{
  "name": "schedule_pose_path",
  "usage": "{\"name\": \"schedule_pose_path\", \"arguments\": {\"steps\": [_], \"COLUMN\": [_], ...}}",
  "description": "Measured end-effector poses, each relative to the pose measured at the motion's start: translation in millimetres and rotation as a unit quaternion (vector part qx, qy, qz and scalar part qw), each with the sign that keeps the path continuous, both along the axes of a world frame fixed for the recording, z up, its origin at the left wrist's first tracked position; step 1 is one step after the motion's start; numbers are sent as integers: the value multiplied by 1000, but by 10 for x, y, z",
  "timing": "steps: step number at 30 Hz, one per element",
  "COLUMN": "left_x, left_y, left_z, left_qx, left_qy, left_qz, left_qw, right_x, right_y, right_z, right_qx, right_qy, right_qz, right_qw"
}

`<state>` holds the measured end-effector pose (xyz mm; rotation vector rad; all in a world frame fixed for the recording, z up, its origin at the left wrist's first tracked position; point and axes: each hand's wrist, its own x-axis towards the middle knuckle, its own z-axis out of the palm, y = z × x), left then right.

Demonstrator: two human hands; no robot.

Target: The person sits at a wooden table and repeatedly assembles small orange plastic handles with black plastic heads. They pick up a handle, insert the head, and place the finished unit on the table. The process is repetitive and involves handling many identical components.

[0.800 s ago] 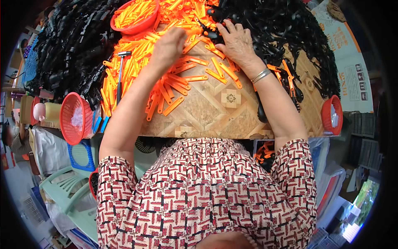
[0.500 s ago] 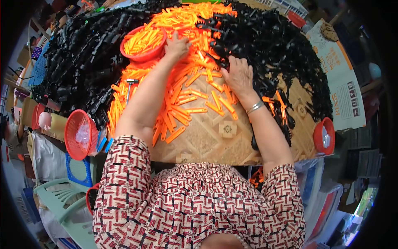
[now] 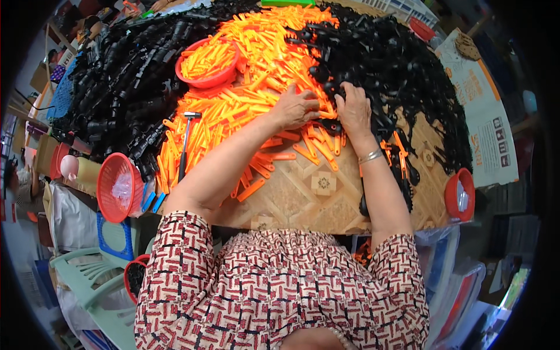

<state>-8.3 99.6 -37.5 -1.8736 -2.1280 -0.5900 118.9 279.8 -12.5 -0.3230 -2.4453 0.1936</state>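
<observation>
Wearing a patterned shirt (image 3: pixel 286 280), the person faces the near edge of a table (image 3: pixel 297 213) whose top carries a tan, parquet-like pattern with small flower squares. At the lower left, beyond the table's edge, is a pale green plastic chair (image 3: pixel 87 283), with white sheeting (image 3: pixel 69 213) behind it. A red basket (image 3: pixel 107 195) holding clear plastic sits at the table's left corner; a smaller red basket (image 3: pixel 450 197), with something pale inside, sits at the right corner.

Farther in, a hammer (image 3: pixel 184 143) lies along the left side of a broad heap of flat orange pieces (image 3: pixel 224 125), which spreads up the middle of the table. The left hand (image 3: pixel 297 109) is over this heap, fingers bent downward. The right hand (image 3: pixel 354 114), a silver bracelet (image 3: pixel 370 156) at its wrist, is just beside it, where orange meets a mass of black parts (image 3: pixel 402 70). The two hands are apart; whether either grips a piece I cannot tell.

Beyond, a red bowl (image 3: pixel 211 81) of orange pieces stands in the heap, and dark parts (image 3: pixel 134 81) bank up on the left. A printed white sheet (image 3: pixel 493 140) hangs at the right. At the far edge are a green tray (image 3: pixel 286 2) and, upper left, another person's arm (image 3: pixel 91 26).
</observation>
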Motion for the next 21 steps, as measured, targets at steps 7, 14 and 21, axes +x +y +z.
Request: {"name": "schedule_pose_path", "arguments": {"steps": [7, 14, 21], "left_x": [157, -48, 885], "left_y": [-217, -365, -626], "left_z": [458, -68, 401], "left_qx": [51, -54, 118], "left_qy": [-475, -15, -139], "left_qz": [36, 206, 49], "left_qw": [878, 977, 982], "right_x": [188, 605, 1572], "right_y": [279, 79, -574], "right_z": [172, 606, 551], "right_qx": [-258, -464, -606], "right_qy": [29, 147, 132], "right_qz": [121, 259, 208], "right_qw": [958, 834, 756]}}
